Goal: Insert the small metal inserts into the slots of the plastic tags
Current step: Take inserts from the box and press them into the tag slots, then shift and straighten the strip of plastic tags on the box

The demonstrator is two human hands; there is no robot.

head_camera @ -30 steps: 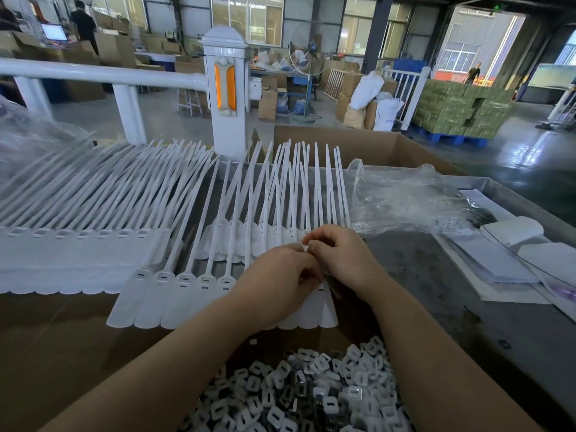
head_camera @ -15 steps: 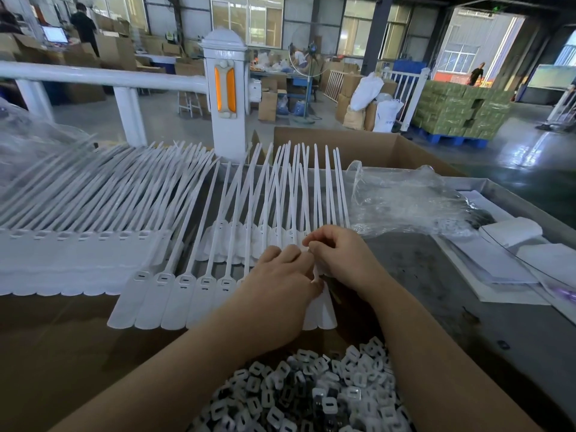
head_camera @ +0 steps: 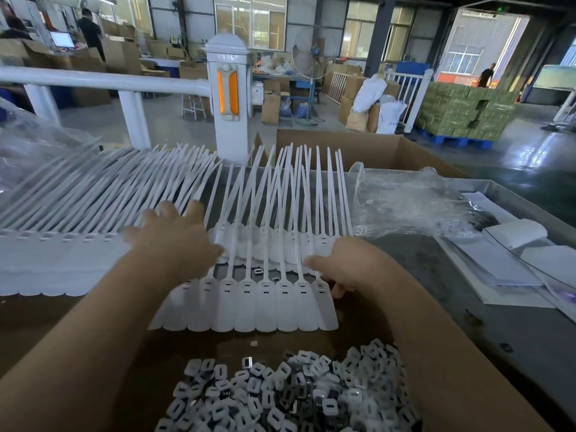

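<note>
**A:** Right hand [head_camera: 352, 266] has its grip curled on the edge of the near row of tags [head_camera: 249, 304]; left hand [head_camera: 174, 241] is spread flat, fingers apart, on the straps at 10 o'clock. Looks like shuffling rows, not inserting yet.

**B:** Agreed. Next it needs an insert from the pile [head_camera: 290, 397] at 6 o'clock on the tabletop [head_camera: 467, 332]. Roughly ten tags in that row, inserts way too many to count.

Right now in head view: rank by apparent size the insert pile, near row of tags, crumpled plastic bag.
1. Insert pile, inflated by nearness to the camera.
2. Near row of tags and crumpled plastic bag: look alike in area, so no ranking between them.
</note>
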